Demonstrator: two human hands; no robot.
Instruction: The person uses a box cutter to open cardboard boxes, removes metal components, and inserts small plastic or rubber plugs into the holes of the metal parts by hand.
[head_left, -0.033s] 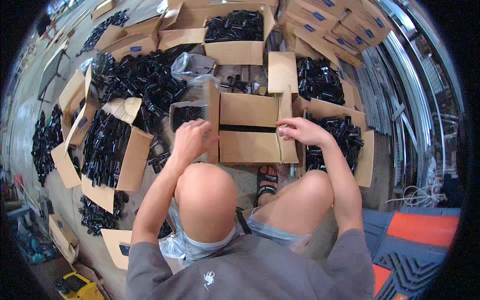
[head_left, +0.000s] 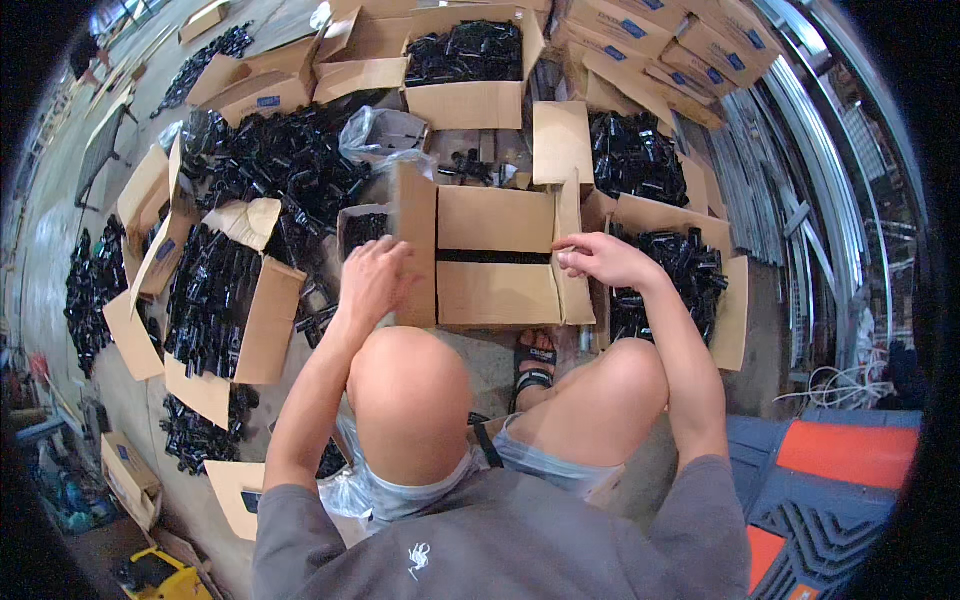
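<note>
Left hand (head_left: 373, 273): fingers loosely spread by left flap (head_left: 424, 235), hold unclear | right hand (head_left: 605, 260): fingers curled at right flap (head_left: 573, 297), grip unclear | box (head_left: 497, 294) between, likely for two-handed reach

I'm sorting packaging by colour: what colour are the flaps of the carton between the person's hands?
Plain tan-brown; the carton shows best in the head view.

Middle carton (head_left: 499, 293) before our knees (head_left: 412, 380), between our left hand (head_left: 376, 278) and right hand (head_left: 606, 262). Left of it: small box (head_left: 343, 228), then left carton (head_left: 264, 322), parts (head_left: 207, 290) inside; parts heap (head_left: 272, 160) behind. Right: right carton (head_left: 737, 305), parts inside. Beyond: far carton (head_left: 465, 104). Stacked cartons (head_left: 622, 32) far right.
</note>
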